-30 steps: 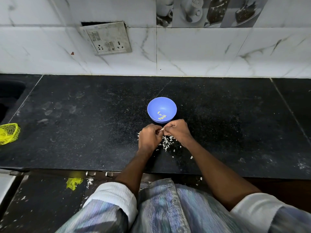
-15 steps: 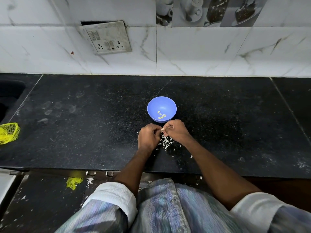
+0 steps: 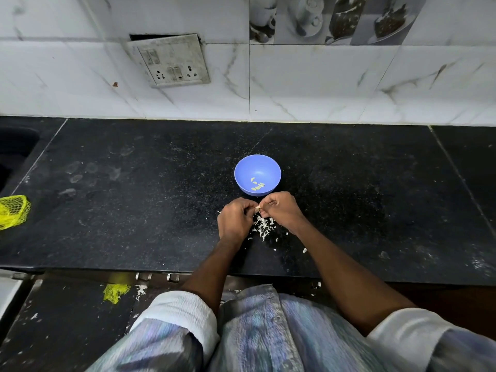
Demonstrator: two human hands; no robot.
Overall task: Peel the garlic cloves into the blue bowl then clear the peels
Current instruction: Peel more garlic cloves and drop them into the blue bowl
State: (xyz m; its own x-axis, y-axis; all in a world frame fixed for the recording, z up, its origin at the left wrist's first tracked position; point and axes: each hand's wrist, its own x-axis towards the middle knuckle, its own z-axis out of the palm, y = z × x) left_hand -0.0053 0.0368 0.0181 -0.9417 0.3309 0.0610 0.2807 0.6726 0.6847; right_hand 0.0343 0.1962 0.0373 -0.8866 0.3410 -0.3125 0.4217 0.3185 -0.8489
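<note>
Nearest the camera, rolled white sleeves and a pale blue-striped shirt front, forearms reaching forward over the edge of the black speckled stone surface. Below that edge, on the dark floor at lower left, a scrap of yellow netting among white flecks. On the surface, left hand and right hand brought together knuckle to knuckle, fingers of both curled and pinching a single small garlic clove between the fingertips, held just above the surface. Directly beneath and between the hands, a loose heap of white garlic peels, with stray flakes scattered toward the right forearm. Just beyond the hands, nearly touching the right knuckles, a blue bowl standing upright, holding a few pale peeled cloves at its bottom. At the far left edge of the surface, well apart from the bowl, a yellow mesh bag, partly cut off by the frame. Behind, a white marble-patterned tiled wall carrying a grimy switch and socket plate, tilted and standing away from the wall along its top edge; above right, decorative tiles printed with cups and desserts.
</note>
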